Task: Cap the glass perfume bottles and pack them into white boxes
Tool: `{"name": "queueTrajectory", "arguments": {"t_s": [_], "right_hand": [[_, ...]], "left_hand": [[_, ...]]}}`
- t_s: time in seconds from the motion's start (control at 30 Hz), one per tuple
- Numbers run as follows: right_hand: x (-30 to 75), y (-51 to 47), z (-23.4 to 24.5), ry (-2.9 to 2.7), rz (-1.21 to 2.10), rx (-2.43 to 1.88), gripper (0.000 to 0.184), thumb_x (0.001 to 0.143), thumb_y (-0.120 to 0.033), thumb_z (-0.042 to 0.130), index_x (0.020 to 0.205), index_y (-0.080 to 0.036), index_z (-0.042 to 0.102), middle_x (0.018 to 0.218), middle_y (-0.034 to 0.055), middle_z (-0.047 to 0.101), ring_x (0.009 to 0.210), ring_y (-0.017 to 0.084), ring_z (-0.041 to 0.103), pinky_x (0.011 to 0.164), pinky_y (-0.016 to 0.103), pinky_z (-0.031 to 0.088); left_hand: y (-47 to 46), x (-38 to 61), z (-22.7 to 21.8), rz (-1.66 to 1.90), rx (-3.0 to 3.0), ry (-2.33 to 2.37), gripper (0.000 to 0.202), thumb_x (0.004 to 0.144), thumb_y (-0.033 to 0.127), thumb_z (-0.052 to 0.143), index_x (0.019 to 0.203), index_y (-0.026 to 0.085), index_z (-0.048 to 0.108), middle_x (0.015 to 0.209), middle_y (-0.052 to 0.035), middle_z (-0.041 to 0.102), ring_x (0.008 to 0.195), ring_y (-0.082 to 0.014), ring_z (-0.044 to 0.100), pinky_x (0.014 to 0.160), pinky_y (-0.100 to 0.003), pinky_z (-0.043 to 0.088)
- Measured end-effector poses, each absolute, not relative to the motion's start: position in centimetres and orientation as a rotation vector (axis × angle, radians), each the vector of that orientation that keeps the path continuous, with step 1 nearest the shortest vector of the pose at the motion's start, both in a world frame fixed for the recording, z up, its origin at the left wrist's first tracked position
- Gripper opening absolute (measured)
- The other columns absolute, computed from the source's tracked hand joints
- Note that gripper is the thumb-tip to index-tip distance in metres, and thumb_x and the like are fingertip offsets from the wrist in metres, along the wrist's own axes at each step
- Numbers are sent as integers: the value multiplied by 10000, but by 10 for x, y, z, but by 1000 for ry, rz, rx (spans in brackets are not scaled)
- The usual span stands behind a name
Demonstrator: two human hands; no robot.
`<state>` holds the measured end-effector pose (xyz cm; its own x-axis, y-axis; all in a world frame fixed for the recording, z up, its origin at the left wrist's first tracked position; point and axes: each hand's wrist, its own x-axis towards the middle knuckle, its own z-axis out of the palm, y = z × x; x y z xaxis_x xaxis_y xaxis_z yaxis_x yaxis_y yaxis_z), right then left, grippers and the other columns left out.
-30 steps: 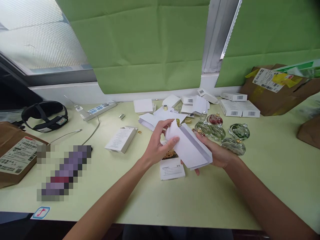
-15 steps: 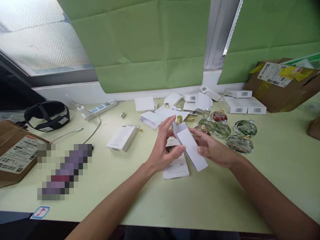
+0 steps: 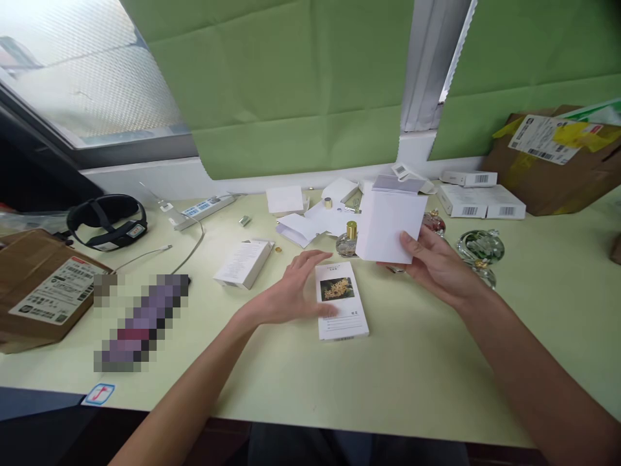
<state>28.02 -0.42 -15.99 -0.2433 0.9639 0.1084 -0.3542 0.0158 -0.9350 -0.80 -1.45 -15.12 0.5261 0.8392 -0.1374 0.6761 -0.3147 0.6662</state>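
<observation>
My right hand (image 3: 436, 262) grips a plain white box (image 3: 392, 223), raised above the table with its top flap up. Below my left hand (image 3: 295, 291) lies a flat white carton (image 3: 343, 320) printed with a picture of yellow flowers. The left hand's fingers are apart along the carton's left side; the thumb reaches over its face, and I cannot tell whether it touches. A clear glass bottle with a gold cap (image 3: 352, 230) stands just behind the carton, partly hidden by the white box. Right of the box are round glass ornaments with green filling (image 3: 480, 247), some covered by my right hand.
Another white carton (image 3: 244, 264) lies to the left. White boxes and opened packaging (image 3: 301, 226) spread along the back. A power strip (image 3: 204, 210), a black strapped headset (image 3: 107, 223) and a brown parcel (image 3: 48, 291) occupy the left. A larger cardboard box (image 3: 548, 162) stands back right.
My right hand has lifted the white box up and right, turning its broad side to view. My left hand has let go of it and moved left and down beside the flowered carton.
</observation>
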Motion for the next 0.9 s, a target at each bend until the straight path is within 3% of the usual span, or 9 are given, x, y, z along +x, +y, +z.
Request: {"name": "queueTrajectory", "arguments": {"t_s": [0.1, 0.17, 0.27, 0.33, 0.43, 0.63, 0.77, 0.9], "right_hand": [[281, -3, -162, -1175, 1461, -747, 378, 921, -367, 653, 1292, -408, 589, 1449, -40, 561, 1196, 210, 603, 917, 401, 587], [281, -2, -164, -1197, 1440, -740, 399, 906, -364, 674, 1292, -399, 583, 1445, -30, 567, 1205, 219, 600, 930, 418, 581], [281, 0, -166, -1203, 1426, -729, 401, 901, -358, 683, 1288, -377, 582, 1443, -19, 570, 1233, 215, 587, 984, 425, 554], [280, 1, -167, -1195, 1431, -730, 385, 902, -364, 681, 1275, -361, 589, 1452, -13, 563, 1248, 219, 582, 1003, 438, 545], [279, 1, -167, -1193, 1421, -739, 375, 892, -384, 688, 1254, -352, 597, 1456, -6, 560, 1269, 235, 572, 1003, 468, 547], [276, 0, -166, -1130, 1428, -720, 307, 921, -432, 636, 1220, -365, 614, 1441, -29, 570, 1334, 218, 515, 1055, 488, 516], [275, 0, -165, -1074, 1446, -725, 300, 924, -445, 629, 1207, -346, 622, 1413, -31, 592, 1328, 208, 515, 1070, 478, 505], [272, -4, -161, -1076, 1474, -673, 374, 910, -525, 611, 1241, -353, 590, 1426, -20, 576, 1311, 226, 525, 1027, 499, 532]], "left_hand": [[-24, -9, -148, 211, 2152, 1130, 1061, 676, 642, 773, 1539, 424, 195, 1627, -34, 190, 1463, -358, 271, 1130, -497, 378], [-20, -6, -153, 340, 2072, 1276, 895, 771, 655, 678, 1520, 364, 283, 1577, -82, 301, 1371, -340, 415, 1035, -460, 455], [-3, -1, -165, 467, 1894, 1477, 627, 819, 662, 606, 1272, 228, 592, 1240, -131, 597, 1033, -283, 617, 771, -367, 509], [7, 0, -169, 415, 1822, 1480, 527, 783, 642, 657, 1071, 200, 673, 1032, -99, 651, 863, -237, 626, 651, -311, 463], [13, -4, -166, 395, 1723, 1359, 419, 754, 541, 727, 988, 201, 652, 970, -66, 670, 762, -188, 621, 588, -268, 423], [10, 1, -144, 528, 1705, 1131, 191, 833, 249, 604, 1019, 220, 636, 1002, -59, 693, 871, -199, 652, 698, -324, 500], [15, 24, -133, 770, 1827, 976, 52, 849, 194, 564, 819, 213, 602, 932, -32, 629, 857, -167, 598, 724, -317, 490], [20, 42, -135, 916, 1771, 632, 250, 839, 254, 665, 661, 192, 501, 1134, -66, 551, 1003, -200, 574, 735, -331, 512]]}}
